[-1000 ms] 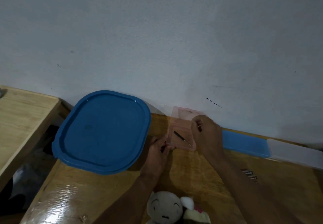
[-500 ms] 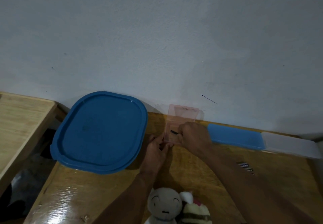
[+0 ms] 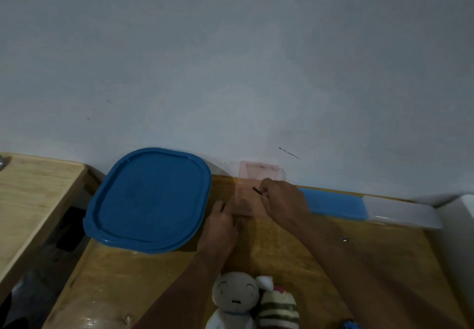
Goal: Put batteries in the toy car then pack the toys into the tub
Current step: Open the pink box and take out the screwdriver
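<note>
Pinching a small tool over the pink case

Right hand (image 3: 282,200) has its fingertips pressed together on a short dark tool (image 3: 257,190), probably a screwdriver for the car's battery cover. The tool sits over the middle of the clear pink case (image 3: 259,174), which stands against the wall at the back of the table (image 3: 154,277). Left hand (image 3: 223,222) grips the case's near left corner, fingers curled on the edge, steadying it.

The grip is thin, at one end of the tool only, so it could slip and drop back into the case or roll off the table. If the left hand lets go early, the light case may tip or slide toward the blue lid (image 3: 148,198) beside it.

The tool's long axis runs diagonally, and its free end points up and left, toward the wall; the other end is hidden in the fingers.

A small shiny piece (image 3: 345,239), maybe a battery, lies well to the right. A blue sliver (image 3: 351,325) at the bottom edge may be the toy car; too little shows to tell. Two soft toys (image 3: 236,298) lie near the person, not yet packed.
</note>
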A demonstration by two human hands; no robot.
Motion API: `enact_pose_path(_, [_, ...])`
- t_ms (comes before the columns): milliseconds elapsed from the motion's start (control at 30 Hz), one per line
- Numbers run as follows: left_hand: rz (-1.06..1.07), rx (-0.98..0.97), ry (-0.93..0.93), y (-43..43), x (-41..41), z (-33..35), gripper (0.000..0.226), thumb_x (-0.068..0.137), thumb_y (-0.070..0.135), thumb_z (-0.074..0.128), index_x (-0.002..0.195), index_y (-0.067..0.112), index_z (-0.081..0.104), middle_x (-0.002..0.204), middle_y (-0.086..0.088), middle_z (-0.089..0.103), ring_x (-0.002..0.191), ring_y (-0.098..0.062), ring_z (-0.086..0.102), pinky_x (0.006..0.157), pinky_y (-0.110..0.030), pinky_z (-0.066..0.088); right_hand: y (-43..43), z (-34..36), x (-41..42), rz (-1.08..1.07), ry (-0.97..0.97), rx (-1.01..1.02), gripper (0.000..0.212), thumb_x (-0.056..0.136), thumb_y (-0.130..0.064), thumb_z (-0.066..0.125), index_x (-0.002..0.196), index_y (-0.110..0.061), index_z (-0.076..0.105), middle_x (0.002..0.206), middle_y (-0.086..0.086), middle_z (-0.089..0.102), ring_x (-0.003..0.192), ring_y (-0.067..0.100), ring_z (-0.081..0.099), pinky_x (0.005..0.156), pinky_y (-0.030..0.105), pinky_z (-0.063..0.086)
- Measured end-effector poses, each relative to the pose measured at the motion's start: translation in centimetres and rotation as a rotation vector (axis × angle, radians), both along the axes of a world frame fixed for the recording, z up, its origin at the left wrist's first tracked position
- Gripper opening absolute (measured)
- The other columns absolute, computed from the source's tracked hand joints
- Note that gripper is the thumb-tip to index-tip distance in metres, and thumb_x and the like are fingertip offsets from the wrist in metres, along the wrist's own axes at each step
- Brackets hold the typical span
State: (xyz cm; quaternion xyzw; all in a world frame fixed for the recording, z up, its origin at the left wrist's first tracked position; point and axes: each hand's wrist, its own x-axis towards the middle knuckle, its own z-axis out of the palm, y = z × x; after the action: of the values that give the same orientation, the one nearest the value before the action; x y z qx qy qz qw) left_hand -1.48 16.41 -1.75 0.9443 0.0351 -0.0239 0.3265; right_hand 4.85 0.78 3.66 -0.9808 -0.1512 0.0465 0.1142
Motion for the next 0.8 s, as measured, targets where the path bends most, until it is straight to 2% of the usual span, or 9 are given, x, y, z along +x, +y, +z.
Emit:
enact_pose_path(67, [-0.039, 0.084, -0.090, -0.4, -0.8, 1.2, 0.044, 0.099, 0.025, 0.046, 0.142, 0.028, 0.036, 0.128, -0.005, 0.046, 0.105, -0.019, 0.054, 0.089, -0.033, 0.050, -1.0, 0.6, -0.8, -0.016, 0.013, 0.006, 0.027, 0.092, -0.023, 0.055, 0.119, -0.018, 0.055, 0.110, 0.005, 0.062, 0.102, 0.026, 0.058, 0.078, 0.037, 0.049])
enact_pose_path(133, [-0.101, 0.176, -0.163, -1.0, -1.8, 2.8, 0.044, 0.098, 0.028, 0.048, 0.141, 0.024, 0.038, 0.127, -0.006, 0.048, 0.106, -0.021, 0.053, 0.088, -0.033, 0.050, -2.0, 1.3, -2.0, -0.018, 0.009, -0.010, 0.023, 0.091, -0.021, 0.055, 0.114, -0.017, 0.060, 0.105, 0.005, 0.059, 0.099, 0.026, 0.058, 0.079, 0.039, 0.050])
enact_pose_path(233, [-0.189, 0.276, -0.274, -1.9, -2.8, 4.9, 0.044, 0.080, 0.021, 0.075, 0.121, 0.015, 0.060, 0.112, -0.010, 0.063, 0.094, -0.022, 0.063, 0.075, -0.028, 0.054, -3.4, 2.6, -3.7, -0.021, 0.002, 0.028, 0.019, 0.091, -0.026, 0.053, 0.104, -0.016, 0.063, 0.096, 0.004, 0.056, 0.090, 0.025, 0.058, 0.073, 0.037, 0.050])
enact_pose_path(300, [-0.240, 0.357, -0.358, -2.9, -3.9, 6.5, 0.043, 0.071, 0.024, 0.083, 0.109, 0.014, 0.066, 0.104, -0.007, 0.068, 0.087, -0.019, 0.067, 0.069, -0.027, 0.056, -4.7, 3.7, -5.2, -0.038, -0.004, 0.023, 0.017, 0.093, -0.022, 0.050, 0.102, -0.014, 0.062, 0.096, 0.005, 0.056, 0.087, 0.025, 0.057, 0.071, 0.035, 0.048])
enact_pose_path(433, [-0.257, 0.346, -0.283, -6.2, -6.3, 9.0, 0.046, 0.099, 0.040, 0.042, 0.137, 0.016, 0.044, 0.139, -0.006, 0.048, 0.121, -0.022, 0.050, 0.095, -0.032, 0.047, -8.4, 5.1, -8.8, -0.070, -0.007, 0.036, 0.017, 0.093, -0.016, 0.049, 0.103, -0.016, 0.062, 0.098, 0.004, 0.058, 0.088, 0.024, 0.058, 0.076, 0.040, 0.051])
enact_pose_path(500, [-0.239, 0.355, -0.270, -8.4, -7.9, 9.8, 0.052, 0.100, 0.043, 0.040, 0.145, 0.016, 0.036, 0.148, -0.005, 0.039, 0.132, -0.022, 0.041, 0.104, -0.033, 0.039, -10.7, 5.5, -10.9, -0.088, -0.005, 0.024, 0.016, 0.092, -0.017, 0.049, 0.103, -0.017, 0.061, 0.098, 0.003, 0.058, 0.089, 0.025, 0.058, 0.074, 0.038, 0.050])
enact_pose_path(667, [-0.233, 0.382, -0.279, -14.6, -12.6, 11.0, 0.053, 0.099, 0.043, 0.042, 0.145, 0.018, 0.036, 0.149, -0.005, 0.038, 0.132, -0.023, 0.041, 0.105, -0.033, 0.038, -16.7, 6.1, -16.7, -0.110, 0.004, 0.019, 0.013, 0.094, -0.022, 0.049, 0.098, -0.016, 0.060, 0.096, 0.006, 0.062, 0.081, 0.024, 0.058, 0.065, 0.034, 0.045])
enact_pose_path(733, [-0.236, 0.374, -0.255, -16.9, -14.9, 11.0, 0.049, 0.099, 0.039, 0.043, 0.142, 0.017, 0.039, 0.146, -0.006, 0.040, 0.129, -0.024, 0.043, 0.100, -0.034, 0.041, -19.1, 6.0, -19.2, -0.110, -0.004, 0.019, 0.012, 0.093, -0.022, 0.051, 0.097, -0.017, 0.060, 0.094, 0.003, 0.062, 0.077, 0.020, 0.055, 0.062, 0.031, 0.040])
enact_pose_path(800, [-0.270, 0.392, -0.230, -18.8, -17.1, 11.0, 0.043, 0.099, 0.035, 0.042, 0.137, 0.016, 0.043, 0.140, -0.007, 0.044, 0.123, -0.026, 0.046, 0.094, -0.037, 0.044, -21.2, 5.1, -21.2, -0.109, -0.017, 0.018, 0.007, 0.090, -0.019, 0.055, 0.090, -0.021, 0.061, 0.088, 0.000, 0.065, 0.073, 0.016, 0.057, 0.060, 0.030, 0.045])
